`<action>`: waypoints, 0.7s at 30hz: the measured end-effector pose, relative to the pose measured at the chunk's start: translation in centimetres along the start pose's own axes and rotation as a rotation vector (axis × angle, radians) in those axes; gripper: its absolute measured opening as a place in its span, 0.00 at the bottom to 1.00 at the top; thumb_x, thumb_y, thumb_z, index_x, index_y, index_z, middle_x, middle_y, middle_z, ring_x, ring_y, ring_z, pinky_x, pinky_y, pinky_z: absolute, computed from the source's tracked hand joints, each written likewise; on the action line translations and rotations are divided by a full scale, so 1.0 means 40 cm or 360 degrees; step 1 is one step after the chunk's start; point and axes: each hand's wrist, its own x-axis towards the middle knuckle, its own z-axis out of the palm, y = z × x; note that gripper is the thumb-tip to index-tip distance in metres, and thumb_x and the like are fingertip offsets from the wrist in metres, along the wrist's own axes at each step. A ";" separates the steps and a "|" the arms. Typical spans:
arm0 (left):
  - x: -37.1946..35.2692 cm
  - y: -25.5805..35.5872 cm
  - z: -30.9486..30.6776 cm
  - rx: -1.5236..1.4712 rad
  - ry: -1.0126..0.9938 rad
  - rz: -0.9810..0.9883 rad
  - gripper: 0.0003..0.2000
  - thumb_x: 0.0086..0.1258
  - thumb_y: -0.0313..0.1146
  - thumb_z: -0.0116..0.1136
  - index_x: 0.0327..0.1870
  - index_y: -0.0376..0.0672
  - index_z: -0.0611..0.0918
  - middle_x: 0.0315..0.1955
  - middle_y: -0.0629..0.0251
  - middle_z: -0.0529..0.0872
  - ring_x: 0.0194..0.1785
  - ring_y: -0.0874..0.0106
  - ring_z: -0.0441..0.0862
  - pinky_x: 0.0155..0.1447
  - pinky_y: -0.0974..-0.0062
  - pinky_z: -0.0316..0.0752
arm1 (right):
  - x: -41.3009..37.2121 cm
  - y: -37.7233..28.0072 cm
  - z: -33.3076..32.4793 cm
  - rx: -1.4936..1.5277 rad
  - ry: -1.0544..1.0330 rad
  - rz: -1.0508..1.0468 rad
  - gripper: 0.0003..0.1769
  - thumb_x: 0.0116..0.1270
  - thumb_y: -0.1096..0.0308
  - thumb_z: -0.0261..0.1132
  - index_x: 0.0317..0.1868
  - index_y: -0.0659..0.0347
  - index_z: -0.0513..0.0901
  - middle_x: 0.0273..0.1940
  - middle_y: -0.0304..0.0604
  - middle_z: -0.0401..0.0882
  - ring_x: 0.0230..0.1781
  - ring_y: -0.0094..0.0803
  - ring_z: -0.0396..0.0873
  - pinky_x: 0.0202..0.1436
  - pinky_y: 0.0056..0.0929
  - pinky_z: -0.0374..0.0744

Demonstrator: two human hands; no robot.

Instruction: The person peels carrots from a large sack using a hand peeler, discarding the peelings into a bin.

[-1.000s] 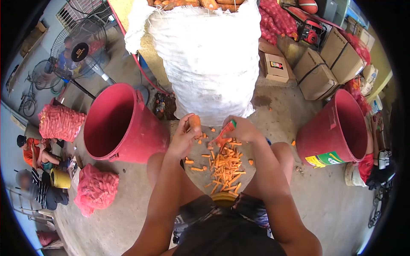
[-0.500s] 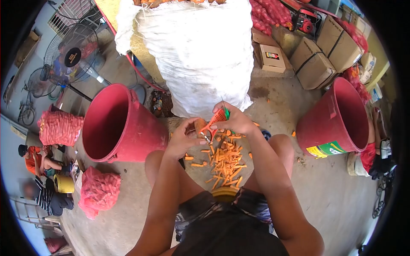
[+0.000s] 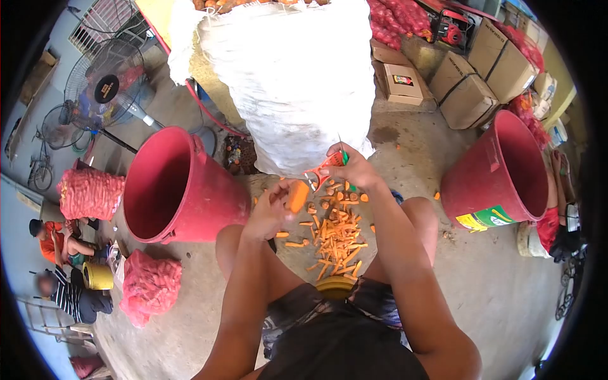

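Note:
My left hand is closed around a thick carrot, whose bright orange peeled side faces me. To its upper right, my right hand grips an orange-red peeler. The peeler's metal blade end points at the carrot but stands a little apart from it. The same hand also has a green-handled knife, its thin blade pointing up and away. Below both hands, a pile of carrot peelings and several cut carrot ends lie on the floor between my knees.
A big white sack stands ahead, with carrots showing at its top. Large red bins stand left and right. Pink mesh sacks, a fan and two people sit left; cardboard boxes stand right.
The peeler has come away from the carrot, up and to the right. The carrot has turned and tilted in my left hand, from a brownish face to a bright orange one.

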 end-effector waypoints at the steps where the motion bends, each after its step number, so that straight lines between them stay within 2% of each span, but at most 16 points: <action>1: 0.006 -0.004 0.000 -0.0002 0.0010 0.0010 0.45 0.49 0.25 0.83 0.73 0.33 0.73 0.63 0.62 0.81 0.68 0.68 0.79 0.75 0.66 0.73 | -0.015 -0.029 0.018 -0.0006 -0.0013 -0.0003 0.25 0.59 0.67 0.86 0.51 0.55 0.81 0.43 0.32 0.83 0.46 0.22 0.79 0.52 0.28 0.80; 3: 0.018 -0.013 0.000 0.0071 0.0204 -0.0047 0.45 0.50 0.26 0.83 0.73 0.34 0.71 0.64 0.62 0.80 0.69 0.68 0.77 0.76 0.66 0.71 | -0.065 -0.082 0.062 0.0029 -0.0186 -0.0285 0.24 0.61 0.72 0.84 0.54 0.57 0.81 0.44 0.32 0.82 0.46 0.21 0.80 0.49 0.25 0.81; 4: 0.020 -0.017 0.000 0.0068 0.0203 -0.0047 0.45 0.50 0.26 0.83 0.73 0.34 0.71 0.64 0.62 0.80 0.69 0.68 0.77 0.76 0.66 0.71 | -0.077 -0.096 0.071 -0.0095 -0.0157 -0.0420 0.24 0.62 0.75 0.83 0.54 0.57 0.81 0.45 0.32 0.82 0.48 0.21 0.79 0.52 0.25 0.81; 6: 0.029 -0.024 0.003 0.0059 0.0108 0.0079 0.43 0.56 0.30 0.84 0.72 0.33 0.69 0.66 0.58 0.77 0.71 0.65 0.78 0.79 0.62 0.73 | -0.086 -0.115 0.060 -0.0097 -0.0166 -0.0408 0.24 0.62 0.76 0.82 0.54 0.57 0.81 0.46 0.32 0.82 0.48 0.20 0.79 0.53 0.25 0.82; 8: 0.033 -0.029 0.006 0.0031 0.0091 0.0085 0.43 0.56 0.30 0.85 0.71 0.33 0.70 0.66 0.58 0.77 0.71 0.64 0.78 0.79 0.62 0.73 | -0.087 -0.118 0.053 -0.0094 -0.0177 -0.0398 0.23 0.63 0.77 0.82 0.54 0.57 0.81 0.47 0.32 0.82 0.48 0.20 0.79 0.53 0.25 0.82; 11: 0.033 -0.043 0.009 0.0012 0.0123 0.0133 0.43 0.55 0.31 0.85 0.71 0.32 0.70 0.65 0.58 0.78 0.71 0.65 0.78 0.79 0.61 0.73 | -0.092 -0.115 0.050 0.0006 -0.0160 -0.0429 0.24 0.59 0.72 0.85 0.51 0.57 0.82 0.44 0.30 0.83 0.48 0.21 0.78 0.55 0.26 0.79; 14: 0.036 -0.044 0.011 0.0041 0.0145 0.0183 0.45 0.54 0.34 0.87 0.72 0.33 0.70 0.66 0.58 0.78 0.71 0.65 0.78 0.77 0.61 0.74 | -0.086 -0.111 0.040 0.0091 -0.0181 -0.0261 0.23 0.60 0.72 0.85 0.51 0.57 0.82 0.43 0.31 0.83 0.46 0.21 0.78 0.54 0.26 0.79; 16: 0.031 -0.039 0.019 0.0055 0.0125 0.0185 0.47 0.53 0.36 0.87 0.72 0.33 0.69 0.66 0.58 0.78 0.70 0.66 0.79 0.76 0.61 0.75 | -0.040 -0.054 0.015 0.0059 -0.0039 -0.0473 0.23 0.60 0.71 0.85 0.51 0.57 0.81 0.43 0.32 0.84 0.45 0.21 0.79 0.52 0.26 0.79; 17: 0.021 -0.030 0.025 -0.0070 0.0045 0.0192 0.48 0.54 0.38 0.87 0.74 0.33 0.69 0.66 0.59 0.78 0.69 0.67 0.79 0.75 0.62 0.75 | -0.020 -0.028 -0.002 0.0062 -0.0036 -0.0476 0.23 0.60 0.71 0.85 0.51 0.57 0.81 0.43 0.32 0.84 0.45 0.21 0.79 0.52 0.26 0.79; 19: 0.018 -0.017 0.026 -0.0183 -0.0034 0.0201 0.49 0.54 0.40 0.87 0.75 0.33 0.68 0.67 0.59 0.78 0.68 0.67 0.79 0.75 0.63 0.75 | -0.003 -0.025 -0.016 0.0063 0.0153 -0.0163 0.23 0.61 0.71 0.85 0.51 0.57 0.81 0.43 0.32 0.84 0.45 0.21 0.78 0.51 0.27 0.80; 21: 0.025 -0.016 0.023 -0.0167 0.0068 0.0216 0.51 0.57 0.41 0.85 0.78 0.32 0.65 0.67 0.60 0.78 0.68 0.68 0.79 0.76 0.63 0.73 | -0.013 -0.032 0.006 0.0167 0.0107 -0.0211 0.23 0.60 0.71 0.85 0.51 0.56 0.82 0.43 0.32 0.83 0.45 0.20 0.78 0.51 0.28 0.80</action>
